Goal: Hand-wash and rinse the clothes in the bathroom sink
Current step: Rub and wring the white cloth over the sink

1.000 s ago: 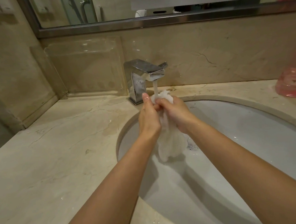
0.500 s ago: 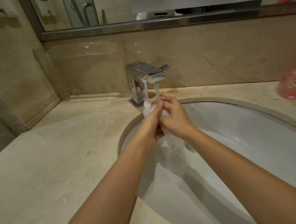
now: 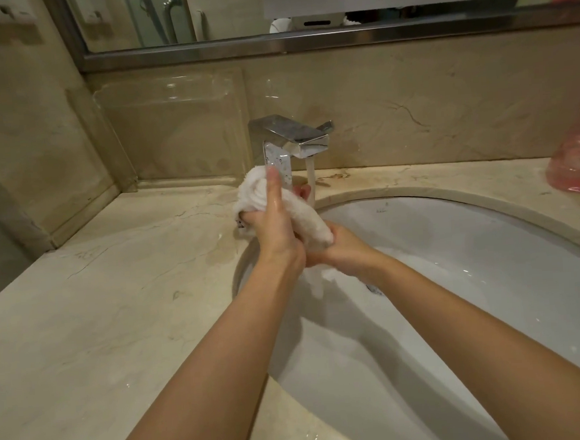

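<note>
A small white cloth [image 3: 307, 218] is bunched and wet between both hands, just in front of the chrome faucet [image 3: 291, 140]. My left hand [image 3: 275, 224] grips its upper part, thumb raised along it. My right hand [image 3: 342, 247] holds the lower end, and a thin tail of cloth hangs below it. Water runs from the spout [image 3: 310, 180] just behind the hands. All of this is above the back left rim of the white oval sink [image 3: 474, 275].
A beige marble counter [image 3: 100, 319] surrounds the basin, wet at the front edge. A pink translucent container [image 3: 578, 162] stands at the far right. A clear plastic tray [image 3: 172, 131] leans on the wall left of the faucet. A mirror [image 3: 267, 11] hangs above.
The hands have shifted left and twisted the cloth. It was hanging long a second ago and is now rolled into a compact bundle, with the left hand higher beside the faucet.
</note>
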The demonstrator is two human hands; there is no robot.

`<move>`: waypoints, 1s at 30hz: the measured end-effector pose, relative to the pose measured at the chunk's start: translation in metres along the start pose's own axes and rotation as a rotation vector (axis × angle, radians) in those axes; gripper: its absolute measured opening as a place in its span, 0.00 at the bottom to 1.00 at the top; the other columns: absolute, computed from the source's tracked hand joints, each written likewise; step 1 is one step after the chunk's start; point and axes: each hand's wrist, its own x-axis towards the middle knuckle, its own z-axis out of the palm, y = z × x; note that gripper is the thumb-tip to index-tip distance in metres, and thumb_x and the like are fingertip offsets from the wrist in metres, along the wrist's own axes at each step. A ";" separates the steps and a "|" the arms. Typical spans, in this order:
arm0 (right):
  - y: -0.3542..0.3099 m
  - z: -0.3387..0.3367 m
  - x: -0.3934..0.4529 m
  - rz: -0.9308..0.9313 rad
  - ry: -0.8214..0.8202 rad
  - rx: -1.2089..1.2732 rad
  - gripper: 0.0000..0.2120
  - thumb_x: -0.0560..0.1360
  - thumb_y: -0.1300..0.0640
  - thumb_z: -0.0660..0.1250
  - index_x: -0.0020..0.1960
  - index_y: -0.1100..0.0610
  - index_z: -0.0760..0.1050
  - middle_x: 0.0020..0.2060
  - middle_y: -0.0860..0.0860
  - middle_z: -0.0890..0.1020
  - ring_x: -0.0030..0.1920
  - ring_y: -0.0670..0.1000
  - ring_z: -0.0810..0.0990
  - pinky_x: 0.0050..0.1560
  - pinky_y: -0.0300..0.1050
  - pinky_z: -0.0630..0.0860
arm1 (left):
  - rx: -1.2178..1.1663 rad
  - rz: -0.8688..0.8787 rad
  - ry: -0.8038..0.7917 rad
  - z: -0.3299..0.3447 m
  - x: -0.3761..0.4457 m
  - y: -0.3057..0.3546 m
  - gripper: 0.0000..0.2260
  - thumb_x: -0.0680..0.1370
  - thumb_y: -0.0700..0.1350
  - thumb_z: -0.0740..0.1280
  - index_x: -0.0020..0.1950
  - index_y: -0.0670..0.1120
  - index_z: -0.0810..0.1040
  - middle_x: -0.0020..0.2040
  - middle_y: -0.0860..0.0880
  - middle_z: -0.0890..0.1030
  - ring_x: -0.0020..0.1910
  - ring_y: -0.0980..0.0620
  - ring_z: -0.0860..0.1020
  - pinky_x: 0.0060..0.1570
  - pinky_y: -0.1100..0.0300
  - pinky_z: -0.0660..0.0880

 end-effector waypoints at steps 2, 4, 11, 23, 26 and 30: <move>0.003 0.003 0.000 0.000 -0.015 -0.031 0.19 0.70 0.67 0.73 0.57 0.52 0.77 0.44 0.47 0.84 0.44 0.40 0.82 0.37 0.29 0.74 | -0.083 0.030 -0.007 -0.002 0.004 -0.003 0.33 0.71 0.49 0.77 0.68 0.38 0.65 0.47 0.48 0.80 0.39 0.53 0.84 0.41 0.57 0.80; 0.005 0.007 0.002 -0.005 0.023 -0.002 0.19 0.69 0.69 0.73 0.57 0.55 0.77 0.44 0.48 0.84 0.45 0.43 0.82 0.37 0.30 0.75 | -0.002 0.049 0.025 -0.002 0.006 -0.007 0.28 0.74 0.41 0.73 0.69 0.38 0.63 0.44 0.46 0.81 0.36 0.52 0.83 0.41 0.55 0.81; -0.005 0.010 0.008 -0.004 0.245 -0.336 0.06 0.70 0.62 0.71 0.44 0.53 0.78 0.39 0.52 0.83 0.42 0.53 0.82 0.42 0.49 0.80 | 0.071 0.080 0.107 -0.005 0.018 -0.007 0.23 0.78 0.43 0.69 0.67 0.36 0.64 0.33 0.49 0.76 0.26 0.56 0.75 0.32 0.59 0.76; -0.005 0.003 0.014 -0.067 0.217 -0.519 0.04 0.73 0.55 0.70 0.42 0.50 0.76 0.39 0.49 0.81 0.43 0.51 0.81 0.43 0.46 0.78 | -0.011 0.067 0.172 -0.001 0.004 0.000 0.07 0.80 0.41 0.65 0.54 0.43 0.67 0.24 0.52 0.70 0.19 0.58 0.69 0.21 0.67 0.68; 0.006 -0.004 0.016 -0.023 0.117 -0.253 0.24 0.64 0.56 0.79 0.56 0.52 0.74 0.48 0.48 0.82 0.49 0.48 0.81 0.50 0.47 0.80 | -0.029 0.118 0.160 0.000 0.005 0.001 0.10 0.80 0.41 0.65 0.58 0.43 0.66 0.30 0.49 0.73 0.22 0.58 0.72 0.24 0.65 0.71; 0.022 -0.018 0.013 0.108 -0.028 -0.232 0.27 0.65 0.54 0.80 0.61 0.53 0.74 0.53 0.51 0.82 0.54 0.51 0.80 0.52 0.47 0.77 | 0.101 0.217 0.140 -0.005 0.007 -0.001 0.28 0.75 0.42 0.73 0.68 0.42 0.60 0.53 0.44 0.79 0.50 0.50 0.82 0.51 0.55 0.80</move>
